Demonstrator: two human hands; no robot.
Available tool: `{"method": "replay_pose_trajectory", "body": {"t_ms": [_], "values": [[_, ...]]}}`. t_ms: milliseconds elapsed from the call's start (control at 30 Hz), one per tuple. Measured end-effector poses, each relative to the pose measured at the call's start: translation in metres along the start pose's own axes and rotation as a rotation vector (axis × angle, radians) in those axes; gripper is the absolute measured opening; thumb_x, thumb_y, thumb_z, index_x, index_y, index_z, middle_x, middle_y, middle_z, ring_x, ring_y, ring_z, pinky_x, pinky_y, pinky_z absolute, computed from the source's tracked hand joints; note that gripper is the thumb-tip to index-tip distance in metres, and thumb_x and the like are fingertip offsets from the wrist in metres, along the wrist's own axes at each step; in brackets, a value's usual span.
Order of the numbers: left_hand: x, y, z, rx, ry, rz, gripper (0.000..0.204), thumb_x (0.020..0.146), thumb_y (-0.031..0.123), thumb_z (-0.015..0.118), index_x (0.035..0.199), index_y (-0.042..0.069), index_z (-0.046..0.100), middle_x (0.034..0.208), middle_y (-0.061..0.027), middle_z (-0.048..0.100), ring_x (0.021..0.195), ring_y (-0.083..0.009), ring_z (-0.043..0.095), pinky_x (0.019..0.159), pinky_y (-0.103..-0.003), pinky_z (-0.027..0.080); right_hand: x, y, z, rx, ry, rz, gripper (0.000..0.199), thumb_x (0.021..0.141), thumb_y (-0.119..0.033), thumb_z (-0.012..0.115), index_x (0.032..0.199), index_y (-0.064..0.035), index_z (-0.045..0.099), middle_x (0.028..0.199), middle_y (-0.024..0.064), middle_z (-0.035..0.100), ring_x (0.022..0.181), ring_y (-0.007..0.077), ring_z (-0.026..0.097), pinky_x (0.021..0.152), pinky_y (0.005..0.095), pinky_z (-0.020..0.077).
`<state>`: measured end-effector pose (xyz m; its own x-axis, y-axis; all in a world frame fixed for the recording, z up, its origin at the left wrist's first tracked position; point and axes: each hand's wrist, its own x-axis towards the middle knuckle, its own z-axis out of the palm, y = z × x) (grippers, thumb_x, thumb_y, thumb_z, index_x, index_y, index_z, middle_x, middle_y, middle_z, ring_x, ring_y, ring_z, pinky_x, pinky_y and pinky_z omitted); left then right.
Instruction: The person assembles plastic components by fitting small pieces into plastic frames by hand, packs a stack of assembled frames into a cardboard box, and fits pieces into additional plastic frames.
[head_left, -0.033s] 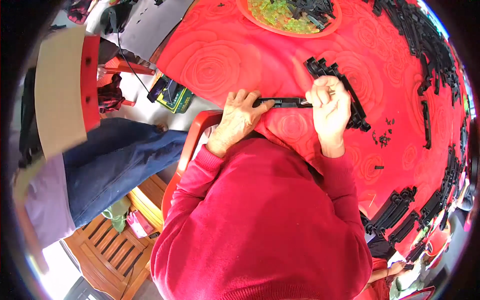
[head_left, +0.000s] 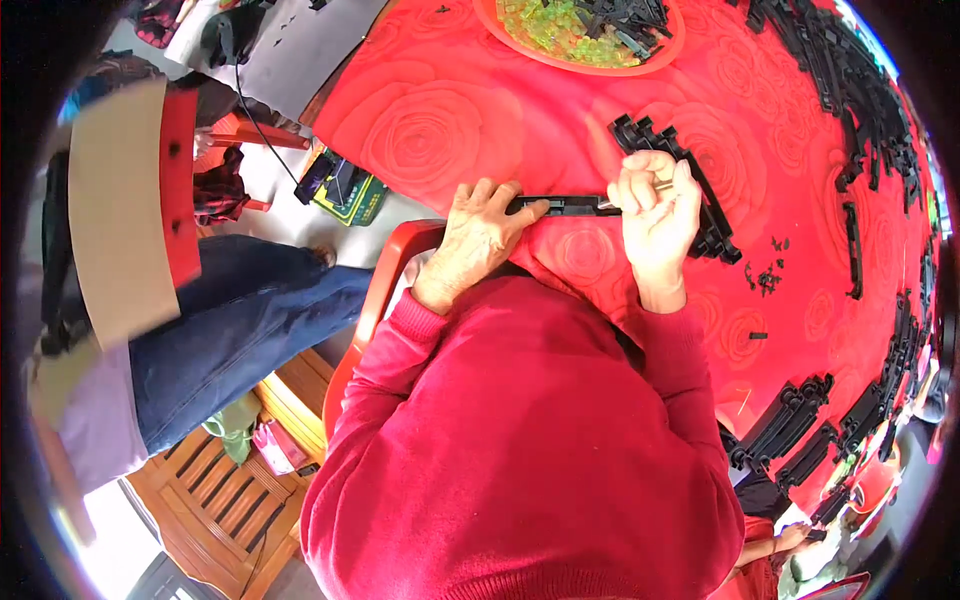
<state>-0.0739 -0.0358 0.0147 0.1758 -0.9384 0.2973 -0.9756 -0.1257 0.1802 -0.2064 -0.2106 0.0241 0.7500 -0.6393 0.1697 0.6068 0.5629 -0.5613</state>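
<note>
**Two hands on one black strip**

We hold a long black plastic strip (head_left: 565, 206) over the red tablecloth (head_left: 430, 120). Our left hand (head_left: 478, 237) pinches one end; our right hand (head_left: 655, 215) is closed around the other. It looks light and stiff, so holding both ends seems best.

A red tablecloth (head_left: 470, 120) (rose-patterned) under a black strip (head_left: 570, 206), red sweater (head_left: 520, 450).

We saw one package: a flat rectangular box (head_left: 342, 187), green and yellow with a dark top, which lay on the pale floor just beside the red tablecloth's (head_left: 440, 120) hanging edge.
</note>
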Motion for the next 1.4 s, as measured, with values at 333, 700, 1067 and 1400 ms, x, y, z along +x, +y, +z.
{"method": "replay_pose_trajectory", "body": {"t_ms": [333, 700, 1067, 1400], "values": [[0.003, -0.003, 0.002, -0.100, 0.014, -0.007, 0.033, 0.071, 0.009, 0.066, 0.103, 0.015, 0.066, 0.096, -0.0091, 0.057, 0.082, -0.0258, 0.051, 0.068, -0.039, 0.041, 0.006, 0.031, 0.004, 0.014, 0.230, -0.005, 0.029, 0.090, -0.015, 0.031, 0.094, 0.0042, 0.052, 0.050, -0.0042, 0.026, 0.041, 0.0077, 0.024, 0.044, 0.0242, 0.0254], [-0.003, -0.006, 0.009, -0.222, 0.130, -0.020, 0.019, 0.067, 0.007, 0.071, 0.079, 0.002, 0.057, 0.096, -0.0119, 0.058, 0.078, -0.0279, 0.052, 0.067, -0.037, 0.043, 0.007, 0.024, 0.008, -0.032, 0.225, -0.100, 0.025, 0.094, -0.011, 0.031, 0.091, 0.0040, 0.051, 0.048, -0.0037, 0.024, 0.039, 0.0069, 0.022, 0.041, 0.0246, 0.0247], [-0.002, -0.009, 0.003, -0.153, 0.042, -0.030, 0.016, 0.071, 0.014, 0.068, 0.079, 0.004, 0.058, 0.100, -0.0111, 0.058, 0.088, -0.0266, 0.053, 0.076, -0.039, 0.042, 0.006, -0.021, 0.031, -1.529, -0.292, -0.098, 0.006, 0.081, -0.008, 0.063, 0.081, -0.0025, 0.063, 0.074, 0.0111, 0.059, 0.061, 0.0270, 0.058, 0.056, 0.0350, 0.0465], [0.000, 0.002, 0.002, -0.118, 0.149, -0.229, 0.028, 0.067, 0.017, 0.074, 0.089, 0.003, 0.064, 0.107, -0.0114, 0.057, 0.108, -0.0311, 0.049, 0.093, -0.050, 0.034, -0.023, 0.030, 0.029, -2.050, -0.211, 0.049, 0.022, 0.086, -0.023, 0.056, 0.076, -0.0032, 0.057, 0.071, 0.0156, 0.058, 0.057, 0.0355, 0.061, 0.051, 0.0473, 0.0483]]}}
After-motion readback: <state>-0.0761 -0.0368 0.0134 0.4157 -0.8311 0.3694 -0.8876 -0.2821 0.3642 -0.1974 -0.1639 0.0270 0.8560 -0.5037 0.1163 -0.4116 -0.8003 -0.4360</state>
